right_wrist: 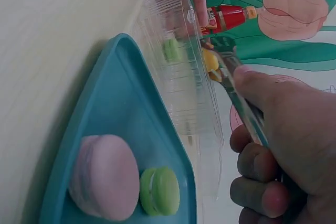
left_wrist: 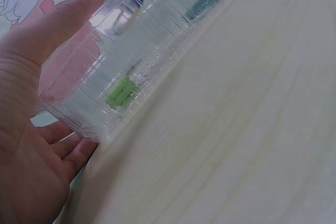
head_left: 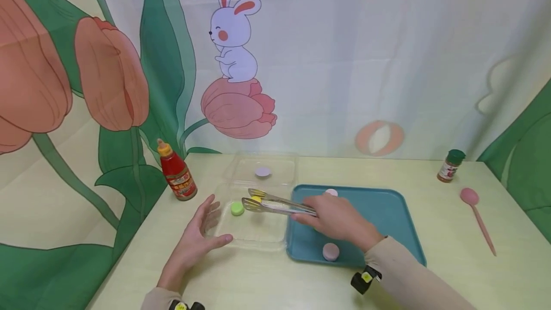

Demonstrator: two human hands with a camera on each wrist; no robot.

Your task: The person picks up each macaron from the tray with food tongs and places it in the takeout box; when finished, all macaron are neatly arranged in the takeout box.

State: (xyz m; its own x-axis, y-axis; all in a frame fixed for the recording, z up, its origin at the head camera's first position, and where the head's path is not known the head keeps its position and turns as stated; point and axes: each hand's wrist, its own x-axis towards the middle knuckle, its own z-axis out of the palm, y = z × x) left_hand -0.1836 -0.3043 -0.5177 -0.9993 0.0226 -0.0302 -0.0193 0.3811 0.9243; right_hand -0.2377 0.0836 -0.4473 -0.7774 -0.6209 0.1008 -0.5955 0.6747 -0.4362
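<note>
Metal tongs [head_left: 280, 206] with smooth, shiny arms and slotted, rounded ends are being held over a clear, thin-walled plastic box [head_left: 254, 232], whose ribbed sides are being shown by both wrist views. A yellow round piece [head_left: 256, 199] is being seen between the tong ends, slightly left of centre in the head view. On the box floor, a green macaron [head_left: 237, 208], round and matt with a ridged edge, is being seen to the left of it. In the lower right, a flat blue tray [head_left: 387, 224] with a raised rim and rounded corners is being used to hold a pink macaron [head_left: 331, 252] and others.

The tongs are being pointed leftwards across the head view, their long axis running nearly level, with the handle end lying slightly lower, at the right.

The tong arms are being gripped by the curled fingers and thumb of the right hand [head_left: 337, 216], and the tips are being kept a little apart. The left hand [head_left: 195, 236] is being held just beside the box's left wall, fingers extended and thumb spread away; whether the wall is being touched cannot be told.
</note>
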